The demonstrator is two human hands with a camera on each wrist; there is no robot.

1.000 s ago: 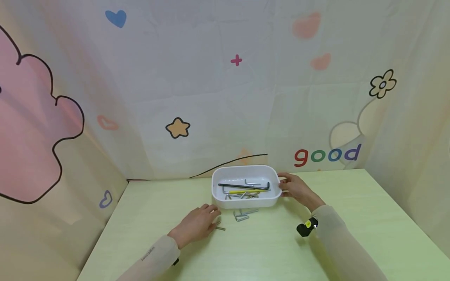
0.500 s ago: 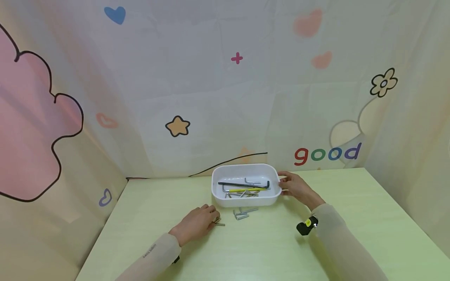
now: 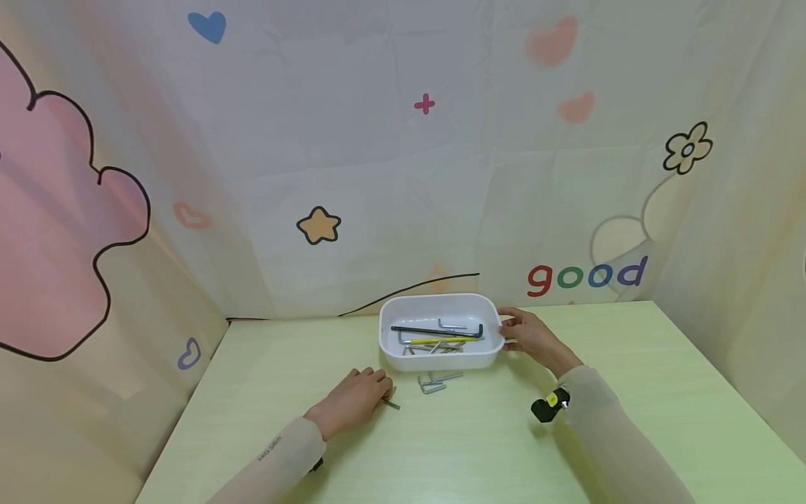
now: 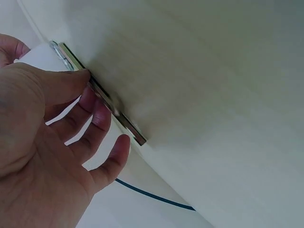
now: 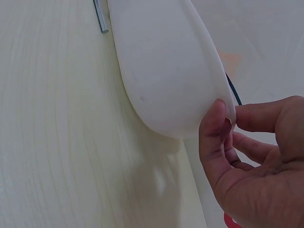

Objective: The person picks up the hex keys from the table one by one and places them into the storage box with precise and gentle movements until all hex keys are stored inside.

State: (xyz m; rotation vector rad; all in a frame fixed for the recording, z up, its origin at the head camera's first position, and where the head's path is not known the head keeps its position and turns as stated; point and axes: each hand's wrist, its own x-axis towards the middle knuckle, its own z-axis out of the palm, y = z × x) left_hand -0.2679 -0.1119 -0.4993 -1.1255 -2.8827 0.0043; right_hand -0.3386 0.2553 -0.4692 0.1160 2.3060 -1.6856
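Note:
A white tray (image 3: 441, 363) at the back of the table holds a black hex key (image 3: 434, 332), a yellow one (image 3: 443, 341) and several small metal ones. The right hand (image 3: 535, 341) grips the tray's right end; in the right wrist view its thumb and fingers pinch the rim (image 5: 228, 85). Left of the tray's front, the left hand (image 3: 351, 404) pinches bronze-coloured hex keys (image 3: 392, 404) low over the table. The left wrist view shows them (image 4: 135, 133) between thumb and fingertips; how many cannot be told.
Several silver hex keys (image 3: 433, 385) lie on the pale green table (image 3: 478, 448) just in front of the tray. A printed curtain (image 3: 390, 175) stands behind the table and along both sides.
The left hand's fingers have closed on the bronze-coloured keys, whose protruding end has turned and drawn slightly left. The right hand and tray stay in place relative to the table.

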